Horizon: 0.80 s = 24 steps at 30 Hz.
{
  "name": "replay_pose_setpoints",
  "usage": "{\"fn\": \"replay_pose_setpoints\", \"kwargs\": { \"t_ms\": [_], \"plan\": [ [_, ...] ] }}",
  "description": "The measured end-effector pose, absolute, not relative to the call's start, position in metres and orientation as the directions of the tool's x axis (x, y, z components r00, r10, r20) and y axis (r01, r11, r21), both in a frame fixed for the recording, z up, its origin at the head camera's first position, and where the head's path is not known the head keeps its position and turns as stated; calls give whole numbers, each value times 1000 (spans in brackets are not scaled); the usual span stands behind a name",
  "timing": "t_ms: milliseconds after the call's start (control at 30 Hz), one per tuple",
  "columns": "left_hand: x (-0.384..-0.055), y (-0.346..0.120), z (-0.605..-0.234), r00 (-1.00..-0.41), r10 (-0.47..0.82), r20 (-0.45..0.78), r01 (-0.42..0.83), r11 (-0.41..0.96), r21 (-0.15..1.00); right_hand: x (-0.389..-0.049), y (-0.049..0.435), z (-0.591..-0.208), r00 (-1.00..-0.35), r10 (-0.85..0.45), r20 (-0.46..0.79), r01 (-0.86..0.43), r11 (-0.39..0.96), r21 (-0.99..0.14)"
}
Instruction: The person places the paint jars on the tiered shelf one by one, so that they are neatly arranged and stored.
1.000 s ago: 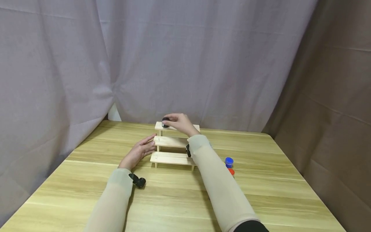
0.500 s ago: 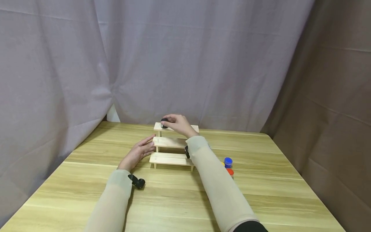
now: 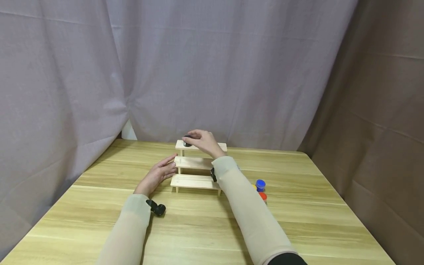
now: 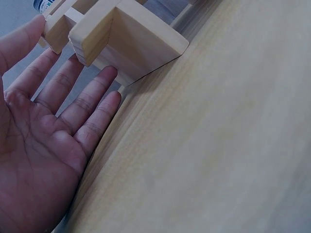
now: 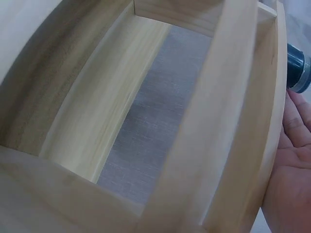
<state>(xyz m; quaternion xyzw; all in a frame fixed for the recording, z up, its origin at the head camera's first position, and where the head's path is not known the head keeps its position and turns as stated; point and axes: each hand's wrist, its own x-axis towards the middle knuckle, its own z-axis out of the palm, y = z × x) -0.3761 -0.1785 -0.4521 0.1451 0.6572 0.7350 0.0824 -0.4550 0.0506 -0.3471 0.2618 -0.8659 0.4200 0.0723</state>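
Note:
A three-tier wooden display stand [image 3: 195, 162] stands toward the back of the table. On the left end of its top shelf is a small black-lidded jar [image 3: 187, 142], pinched between the thumb and fingers of my right hand [image 3: 206, 142]. The jar [image 5: 295, 68] shows partly at the right edge of the right wrist view, dark and shiny, beside the palm. My left hand [image 3: 157, 174] is at the stand's left side, palm facing it. In the left wrist view its fingers [image 4: 63, 87] are spread and nearly straight, fingertips at the ends of the shelves.
Right of the stand, partly behind my right sleeve, are small pots with a blue lid [image 3: 260, 184], a red lid [image 3: 263, 196] and a yellow lid [image 3: 254, 187]. Grey curtains [image 3: 212, 73] hang close behind the wooden table [image 3: 192, 228] and along its sides.
The head view has shifted slightly. My right thumb and fingers have moved a little over the jar, which stays at the top shelf's left end. The left hand keeps its place.

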Motion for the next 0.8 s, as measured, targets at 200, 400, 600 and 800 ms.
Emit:
{"fn": "replay_pose_setpoints", "kwargs": {
  "t_ms": [200, 400, 600, 800],
  "plan": [
    [-378, -179, -452, -944, 312, 109, 77, -112, 991, -453, 58, -342, -852, -390, 349, -515, 505, -693],
    [-378, -179, -453, -946, 306, 108, 71, -131, 989, -452, 68, -335, -837, -424, 345, -537, 519, -665],
    [-377, -177, -453, -945, 310, 103, 62, -139, 988, -445, 84, -329, -830, -446, 334, -547, 540, -639],
    [-379, -178, -453, -948, 297, 113, 72, -147, 987, -439, 105, -329, -814, -482, 324, -564, 527, -635]
  ]
}}
